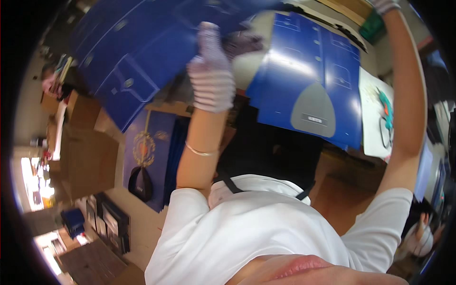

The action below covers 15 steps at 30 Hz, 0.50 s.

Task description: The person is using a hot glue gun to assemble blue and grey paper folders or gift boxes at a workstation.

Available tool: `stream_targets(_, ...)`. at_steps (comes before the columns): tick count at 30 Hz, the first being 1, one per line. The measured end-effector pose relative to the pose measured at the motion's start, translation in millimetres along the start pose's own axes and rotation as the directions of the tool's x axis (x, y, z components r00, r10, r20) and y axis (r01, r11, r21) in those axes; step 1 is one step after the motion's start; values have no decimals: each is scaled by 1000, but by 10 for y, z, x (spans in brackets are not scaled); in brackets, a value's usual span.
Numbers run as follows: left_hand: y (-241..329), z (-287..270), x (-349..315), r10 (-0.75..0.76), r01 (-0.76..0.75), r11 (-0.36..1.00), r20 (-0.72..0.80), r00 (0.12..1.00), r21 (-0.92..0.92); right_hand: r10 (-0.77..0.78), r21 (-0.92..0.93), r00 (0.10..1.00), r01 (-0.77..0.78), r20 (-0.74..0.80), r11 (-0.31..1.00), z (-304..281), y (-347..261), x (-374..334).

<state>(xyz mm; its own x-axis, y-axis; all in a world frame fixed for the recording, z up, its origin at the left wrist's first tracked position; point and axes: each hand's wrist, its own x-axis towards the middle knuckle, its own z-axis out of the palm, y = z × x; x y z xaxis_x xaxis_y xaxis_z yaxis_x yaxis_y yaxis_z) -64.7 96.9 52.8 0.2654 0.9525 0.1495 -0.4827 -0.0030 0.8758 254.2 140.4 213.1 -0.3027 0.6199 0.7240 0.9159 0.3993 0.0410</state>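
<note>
The person wears a white short-sleeved shirt (285,232) with narrow black straps (231,185) across its lower part. Pale, greyish-lilac gloves cover the left hand (212,71) and right hand (385,5), the left cuff ringed with stripes. A thin, light-coloured bracelet (201,152) circles the left forearm.
</note>
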Motion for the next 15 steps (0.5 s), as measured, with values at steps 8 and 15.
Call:
stream_targets(8,-18,-314,747,49,-117,946,-223,974,-302,504,-448,750,-309,427,839,797,743,-1150)
stream_targets(15,-281,-203,266,-66,73,976,40,997,-205,621,-625,636,-265,459,734,1602,1397,-1569)
